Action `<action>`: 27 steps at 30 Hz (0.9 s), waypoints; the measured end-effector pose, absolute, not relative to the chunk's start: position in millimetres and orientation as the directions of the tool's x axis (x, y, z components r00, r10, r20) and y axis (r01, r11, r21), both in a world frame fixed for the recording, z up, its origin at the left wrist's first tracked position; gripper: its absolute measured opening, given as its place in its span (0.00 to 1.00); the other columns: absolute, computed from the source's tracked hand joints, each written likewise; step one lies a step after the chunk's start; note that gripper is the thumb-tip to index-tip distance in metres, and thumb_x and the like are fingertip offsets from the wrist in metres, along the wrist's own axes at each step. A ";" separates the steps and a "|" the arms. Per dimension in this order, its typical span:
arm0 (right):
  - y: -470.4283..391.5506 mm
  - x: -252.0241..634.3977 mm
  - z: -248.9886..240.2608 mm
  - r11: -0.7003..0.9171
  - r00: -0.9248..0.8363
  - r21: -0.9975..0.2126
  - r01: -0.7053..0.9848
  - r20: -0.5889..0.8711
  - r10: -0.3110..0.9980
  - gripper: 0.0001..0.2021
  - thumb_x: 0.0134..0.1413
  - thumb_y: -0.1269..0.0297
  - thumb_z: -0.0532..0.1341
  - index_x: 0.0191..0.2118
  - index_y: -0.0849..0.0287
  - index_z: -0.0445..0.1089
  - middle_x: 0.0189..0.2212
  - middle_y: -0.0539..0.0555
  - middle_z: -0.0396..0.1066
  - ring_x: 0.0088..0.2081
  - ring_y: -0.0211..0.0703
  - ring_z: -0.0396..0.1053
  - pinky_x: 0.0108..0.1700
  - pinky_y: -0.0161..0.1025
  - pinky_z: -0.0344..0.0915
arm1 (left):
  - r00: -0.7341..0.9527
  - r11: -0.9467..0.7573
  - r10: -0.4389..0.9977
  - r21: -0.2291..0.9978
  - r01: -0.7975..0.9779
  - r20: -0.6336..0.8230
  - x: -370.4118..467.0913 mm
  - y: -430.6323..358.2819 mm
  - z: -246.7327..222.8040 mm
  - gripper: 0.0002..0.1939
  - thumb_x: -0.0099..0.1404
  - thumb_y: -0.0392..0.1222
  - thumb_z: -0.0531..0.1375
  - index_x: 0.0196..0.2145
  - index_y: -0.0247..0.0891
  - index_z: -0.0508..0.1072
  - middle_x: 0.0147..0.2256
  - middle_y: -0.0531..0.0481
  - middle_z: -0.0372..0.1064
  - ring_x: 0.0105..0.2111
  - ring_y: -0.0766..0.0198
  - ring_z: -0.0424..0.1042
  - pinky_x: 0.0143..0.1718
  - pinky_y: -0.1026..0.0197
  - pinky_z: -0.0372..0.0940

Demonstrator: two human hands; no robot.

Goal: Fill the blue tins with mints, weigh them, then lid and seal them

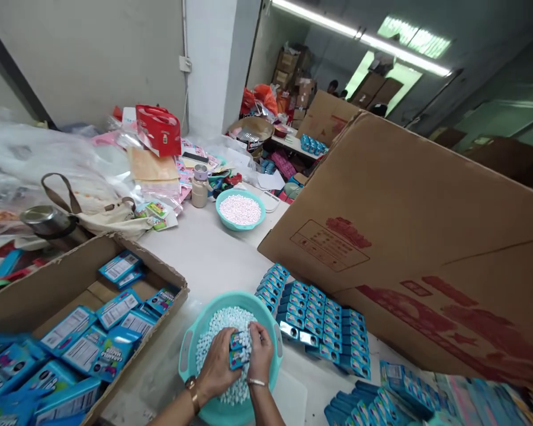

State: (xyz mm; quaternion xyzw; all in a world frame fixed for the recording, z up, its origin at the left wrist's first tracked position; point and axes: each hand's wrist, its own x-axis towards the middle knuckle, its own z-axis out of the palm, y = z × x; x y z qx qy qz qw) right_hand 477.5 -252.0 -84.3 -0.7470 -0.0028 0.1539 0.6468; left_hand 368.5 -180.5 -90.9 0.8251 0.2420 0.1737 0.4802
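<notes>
Both hands are over a turquoise basin (pixel 187 349) filled with small white pellets (pixel 222 328). My left hand (pixel 220 362), with a watch at the wrist, is wrapped round small blue boxes (pixel 236 350) with dark printed sides. At their right edge is my right hand (pixel 260 354), a bracelet on its wrist, its fingers bent in beside white pellets at the boxes; what its fingertips hold is too small to make out. Rows of blue boxes (pixel 313 313) stand on the table right of the basin.
An open carton (pixel 153 260) of flat blue packs is at left; a large carton (pixel 404 236) rises at right. Behind are a second basin (pixel 240 225) of pale pellets, a bottle (pixel 199 188) and a red bag (pixel 160 131). More blue packs (pixel 373 405) lie lower right.
</notes>
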 end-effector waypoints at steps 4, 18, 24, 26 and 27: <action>-248.1 472.9 -84.8 -0.229 0.954 -0.965 -0.127 -0.181 0.237 0.19 0.47 0.47 0.65 0.34 0.61 0.78 0.36 0.59 0.78 0.41 0.54 0.73 0.48 0.47 0.67 | 0.833 -0.404 0.553 0.877 0.261 0.007 368.7 -176.7 -86.7 0.37 0.46 0.33 0.60 0.56 0.40 0.62 0.52 0.40 0.66 0.56 0.47 0.65 0.58 0.44 0.60; -253.4 454.7 -96.5 -0.214 0.920 -0.955 -0.204 -0.262 0.290 0.23 0.56 0.44 0.57 0.37 0.61 0.76 0.35 0.57 0.77 0.41 0.49 0.72 0.48 0.43 0.66 | 0.920 -0.531 0.373 0.785 0.318 -0.120 361.6 -155.2 -76.2 0.37 0.47 0.33 0.59 0.56 0.40 0.58 0.54 0.40 0.64 0.57 0.47 0.62 0.59 0.45 0.56; -303.0 473.3 -144.7 -0.552 0.893 -0.786 -0.279 -0.424 0.153 0.34 0.51 0.37 0.52 0.49 0.61 0.73 0.52 0.64 0.72 0.54 0.56 0.68 0.52 0.47 0.64 | 0.907 -0.821 0.223 0.434 0.372 -0.356 367.9 -141.7 -58.7 0.35 0.48 0.28 0.58 0.55 0.39 0.62 0.52 0.41 0.66 0.53 0.49 0.64 0.53 0.49 0.57; -309.8 474.5 -162.0 -0.593 0.885 -0.735 -0.328 -0.459 0.079 0.38 0.45 0.35 0.55 0.52 0.64 0.71 0.55 0.69 0.68 0.58 0.61 0.63 0.56 0.51 0.61 | 0.879 -0.853 0.230 0.348 0.388 -0.418 381.6 -146.7 -63.0 0.33 0.47 0.25 0.58 0.53 0.37 0.65 0.50 0.39 0.68 0.51 0.46 0.65 0.50 0.47 0.58; -309.2 473.9 -169.4 -0.603 0.880 -0.715 -0.353 -0.473 0.046 0.40 0.44 0.35 0.55 0.53 0.66 0.70 0.56 0.71 0.67 0.59 0.63 0.62 0.57 0.53 0.59 | 0.865 -0.857 0.242 0.321 0.403 -0.440 390.0 -150.8 -67.9 0.32 0.46 0.23 0.58 0.51 0.35 0.67 0.49 0.37 0.68 0.49 0.44 0.66 0.49 0.46 0.58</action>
